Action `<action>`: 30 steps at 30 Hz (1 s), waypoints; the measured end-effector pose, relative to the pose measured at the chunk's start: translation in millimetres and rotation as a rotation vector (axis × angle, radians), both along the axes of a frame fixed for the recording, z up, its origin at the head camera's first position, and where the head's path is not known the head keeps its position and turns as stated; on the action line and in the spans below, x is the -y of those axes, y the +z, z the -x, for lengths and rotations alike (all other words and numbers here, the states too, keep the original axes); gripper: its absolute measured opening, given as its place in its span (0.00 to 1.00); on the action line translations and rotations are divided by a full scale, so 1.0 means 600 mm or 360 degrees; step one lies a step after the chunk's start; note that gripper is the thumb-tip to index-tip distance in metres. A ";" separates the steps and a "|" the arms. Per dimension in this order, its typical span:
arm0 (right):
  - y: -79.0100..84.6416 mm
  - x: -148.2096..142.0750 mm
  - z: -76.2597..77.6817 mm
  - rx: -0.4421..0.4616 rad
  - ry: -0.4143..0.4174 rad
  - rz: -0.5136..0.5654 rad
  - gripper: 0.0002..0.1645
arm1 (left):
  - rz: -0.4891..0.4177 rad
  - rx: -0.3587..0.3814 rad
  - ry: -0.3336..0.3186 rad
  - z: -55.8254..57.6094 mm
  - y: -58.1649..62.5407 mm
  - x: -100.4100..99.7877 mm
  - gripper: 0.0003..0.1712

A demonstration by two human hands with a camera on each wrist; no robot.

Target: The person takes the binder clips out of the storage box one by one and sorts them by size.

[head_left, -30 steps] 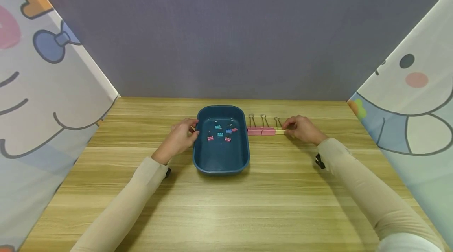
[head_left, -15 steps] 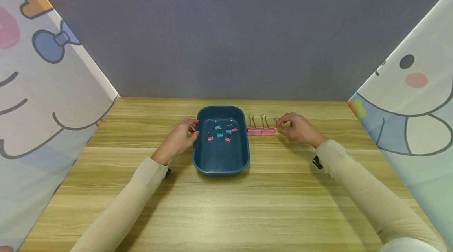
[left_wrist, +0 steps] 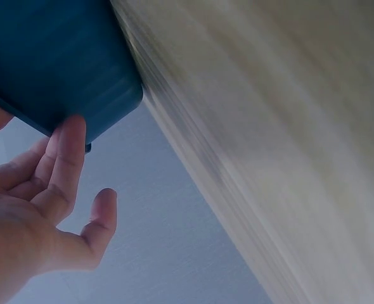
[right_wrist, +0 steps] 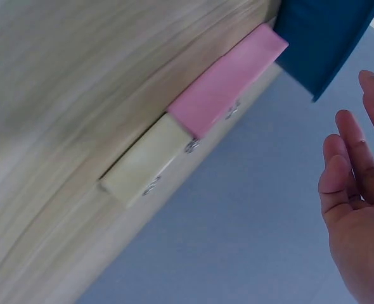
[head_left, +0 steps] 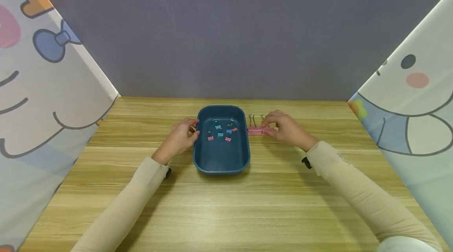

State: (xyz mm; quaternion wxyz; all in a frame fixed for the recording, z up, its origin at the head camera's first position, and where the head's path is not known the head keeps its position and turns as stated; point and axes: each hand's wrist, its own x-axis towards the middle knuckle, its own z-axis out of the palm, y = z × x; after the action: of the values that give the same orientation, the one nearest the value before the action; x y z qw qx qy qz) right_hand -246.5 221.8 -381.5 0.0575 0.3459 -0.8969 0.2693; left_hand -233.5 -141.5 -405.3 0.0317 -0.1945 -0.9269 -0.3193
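Observation:
My left hand (head_left: 181, 136) touches the left rim of the dark blue tray (head_left: 221, 161). In the left wrist view its fingers (left_wrist: 70, 152) lie against the tray's outer wall. Inside are several small binder clips, such as a teal binder clip (head_left: 220, 135) and a pink one. To the right of the tray, large binder clips stand in a row: two pink binder clips (head_left: 254, 131), then a yellow binder clip (right_wrist: 148, 158), which my right hand (head_left: 284, 128) hides in the head view. That hand is over the right end of the row, fingers loosely bent, holding nothing visible.
Everything stands on a wooden table (head_left: 219, 208). A grey partition (head_left: 226, 35) rises behind its far edge. Printed cartoon panels (head_left: 417, 126) slant along both sides.
My right hand has moved left along the row, from the yellow binder clip to the right-hand pink one. My left hand and the tray stay in place.

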 end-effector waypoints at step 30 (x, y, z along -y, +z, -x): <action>-0.005 0.131 0.000 0.0116 0.0245 -0.0032 0.08 | 0.0024 -0.0011 0.0017 -0.003 -0.002 -0.005 0.24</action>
State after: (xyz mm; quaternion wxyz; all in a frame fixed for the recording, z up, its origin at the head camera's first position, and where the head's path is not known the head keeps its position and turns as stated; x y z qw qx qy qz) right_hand -246.7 142.9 -384.4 0.0006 0.4045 -0.8718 0.2764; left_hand -231.5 -138.6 -406.7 0.0353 -0.1909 -0.9302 -0.3116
